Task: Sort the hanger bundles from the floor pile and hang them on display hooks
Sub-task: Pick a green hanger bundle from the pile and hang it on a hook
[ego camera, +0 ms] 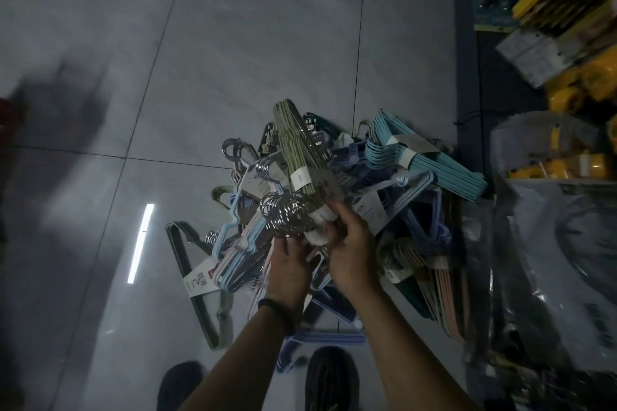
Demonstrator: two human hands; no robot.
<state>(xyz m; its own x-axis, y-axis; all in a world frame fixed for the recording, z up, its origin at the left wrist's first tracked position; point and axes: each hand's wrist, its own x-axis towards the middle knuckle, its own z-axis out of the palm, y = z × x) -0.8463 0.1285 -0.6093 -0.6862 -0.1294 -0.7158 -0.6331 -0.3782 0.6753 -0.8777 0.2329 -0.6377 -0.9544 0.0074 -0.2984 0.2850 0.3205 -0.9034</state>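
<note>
Early stage, by look of it. Right hand (347, 243) clamped on olive bundle (297, 157), lifted above pile (384, 210) at centre. Left hand (290, 264) close beside, fingers at chrome hooks (283, 213); grip unclear. Light blue bundle (430, 157) at 2 o'clock, dark green hanger (187, 264) at 8 o'clock, unsorted. No display hooks visible; hanging all left.

Dim, bluish light; ceiling-lamp glare streak (141, 243) on glossy floor (233, 43); blurred, warped edges
</note>
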